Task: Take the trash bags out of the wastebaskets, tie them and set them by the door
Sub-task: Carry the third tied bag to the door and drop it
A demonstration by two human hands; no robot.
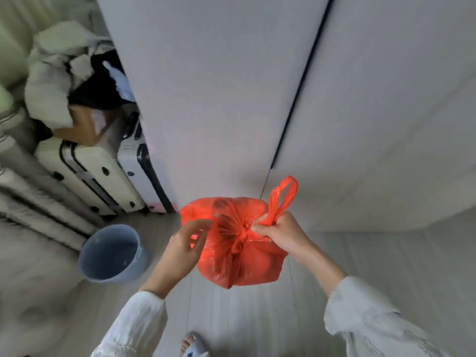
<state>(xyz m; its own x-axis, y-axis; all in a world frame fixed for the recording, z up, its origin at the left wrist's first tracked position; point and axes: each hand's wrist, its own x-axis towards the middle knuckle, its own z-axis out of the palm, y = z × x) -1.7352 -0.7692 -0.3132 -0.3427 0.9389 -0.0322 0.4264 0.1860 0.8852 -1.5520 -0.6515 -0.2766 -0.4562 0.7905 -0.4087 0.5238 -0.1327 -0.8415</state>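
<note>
A full red plastic trash bag [239,261] hangs in the air in front of me, its neck gathered into a knot at the top middle. My right hand [277,231] is closed around one handle loop, which sticks up above my fist. My left hand [186,243] is at the bag's left side with fingers spread, its fingertips close to the plastic, holding nothing that I can see. A blue-grey wastebasket [113,255] stands on the floor to the lower left, with no bag inside it.
White wardrobe doors [219,99] fill the space straight ahead. Two pale suitcases [103,176] stand at the left with a cardboard box [82,127] and piled clothes [56,73] on top. Pale bedding lies along the left edge. My slippered foot [193,345] rests on the wooden floor.
</note>
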